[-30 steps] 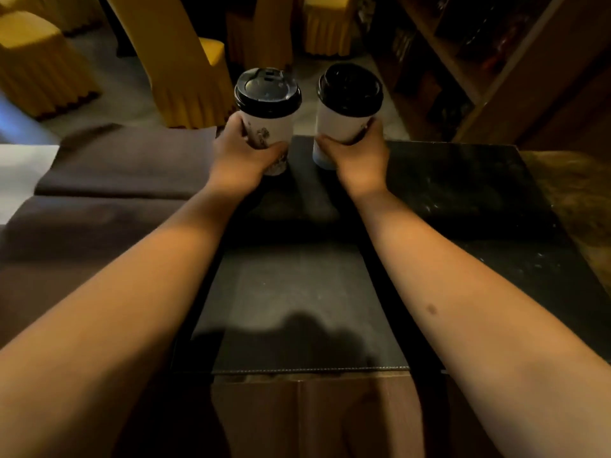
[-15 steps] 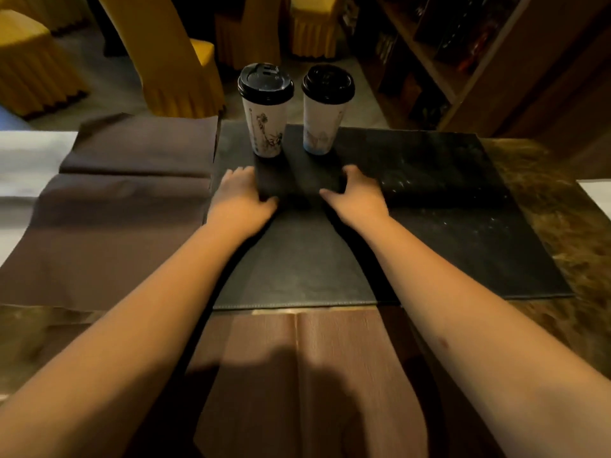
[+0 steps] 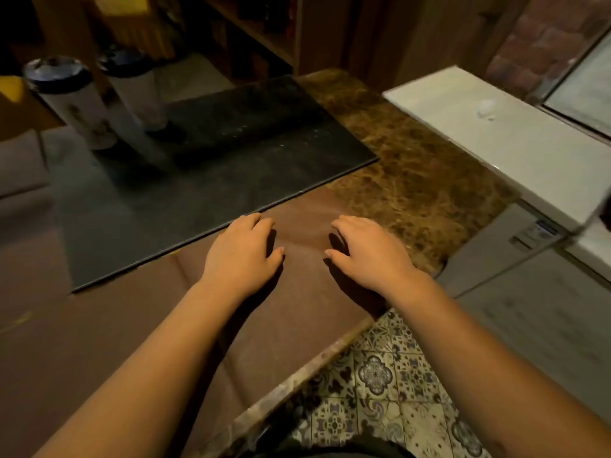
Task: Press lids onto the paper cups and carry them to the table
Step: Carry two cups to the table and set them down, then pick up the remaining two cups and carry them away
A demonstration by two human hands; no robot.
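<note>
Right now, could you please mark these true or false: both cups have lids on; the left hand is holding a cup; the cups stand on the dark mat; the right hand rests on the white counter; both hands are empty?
1. Both cups have lids on. True: the left cup and the right cup each carry a dark lid.
2. The left hand holds a cup. False: the left hand holds nothing, over the brown cloth.
3. The cups stand on the dark mat. True.
4. The right hand rests on the white counter. False: the right hand is over the brown cloth.
5. Both hands are empty. True.
</note>
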